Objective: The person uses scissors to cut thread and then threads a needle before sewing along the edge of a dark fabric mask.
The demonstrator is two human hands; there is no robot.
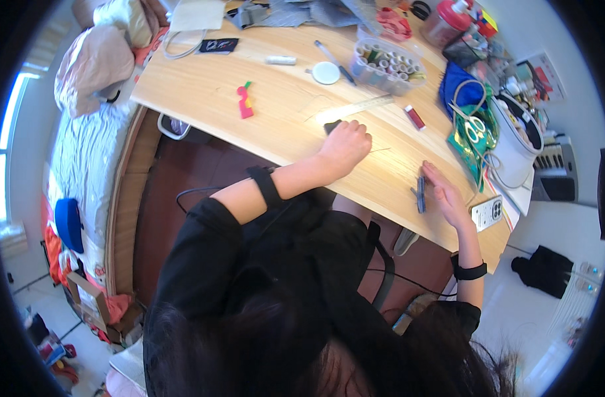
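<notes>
My left hand (346, 148) rests on the wooden table with its fingers curled down. A small dark piece (332, 127), perhaps fabric, juts out from under its far left side; the palm hides whether the fingers grip it. From the hand's right side a thin dark thread (380, 150) runs onto the wood. My right hand (446, 194) is held on edge with fingers stretched out and nothing in it. Just left of it lies a small blue-grey strip-like piece (421, 194). Beyond my left hand is a clear ruler (367, 107), with a dark red thread spool (415, 118) to its right.
A plastic tub of thread spools (387, 67) stands at the back, beside a pen (335, 62) and a white disc (326, 73). Pink felt pieces (245, 103) lie left. Scissors (473, 128) rest on green and blue fabric. A phone (487, 213) sits near the right edge.
</notes>
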